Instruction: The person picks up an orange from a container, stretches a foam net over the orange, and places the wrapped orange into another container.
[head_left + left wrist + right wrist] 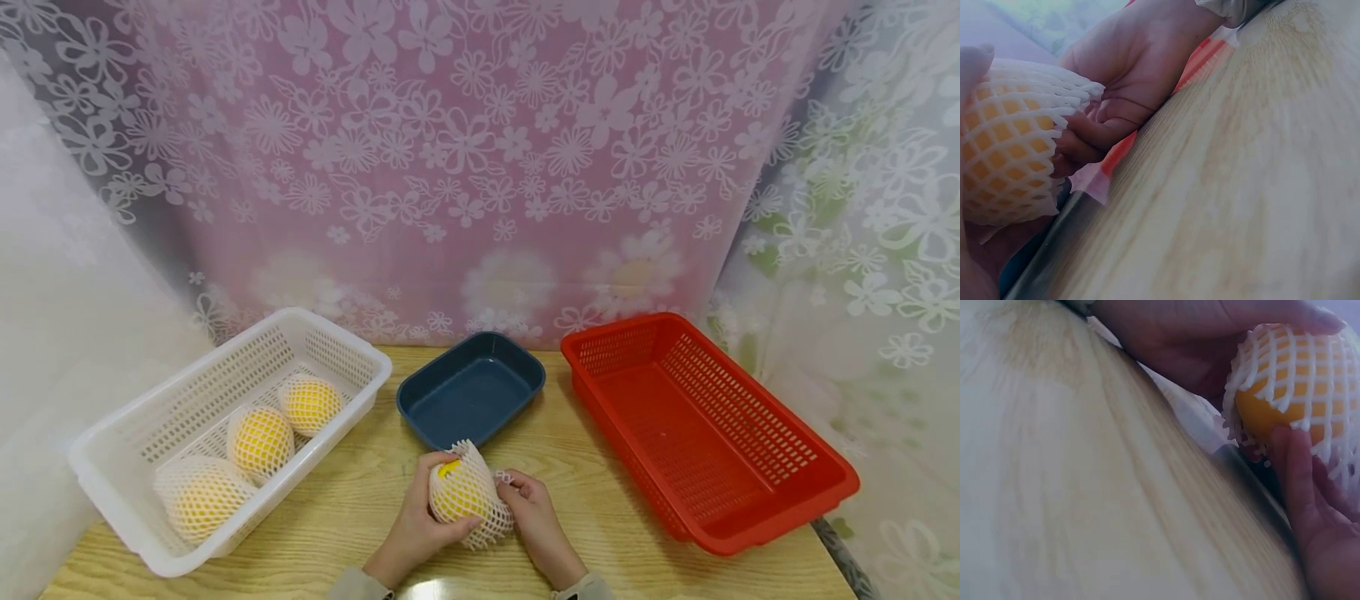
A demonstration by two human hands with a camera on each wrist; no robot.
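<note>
Above the front of the table, my left hand (420, 521) grips a round yellow-orange fruit (449, 469) wrapped in a white foam net (472, 502), thumb across its near side. My right hand (534, 515) pinches the loose edge of the net on the fruit's right. In the right wrist view, bare orange skin of the fruit (1260, 415) shows below the net's edge, with right fingertips (1297, 434) against it. The left wrist view has the net (1016, 134) bunched near my right fingers (1085, 140).
At left, a white basket (108, 479) holds several netted yellow fruits (261, 442). A dark blue tray (472, 396) lies just beyond my hands. To the right stands a red slotted basket (675, 433). Floral curtains (465, 167) hang around the wooden table (337, 500).
</note>
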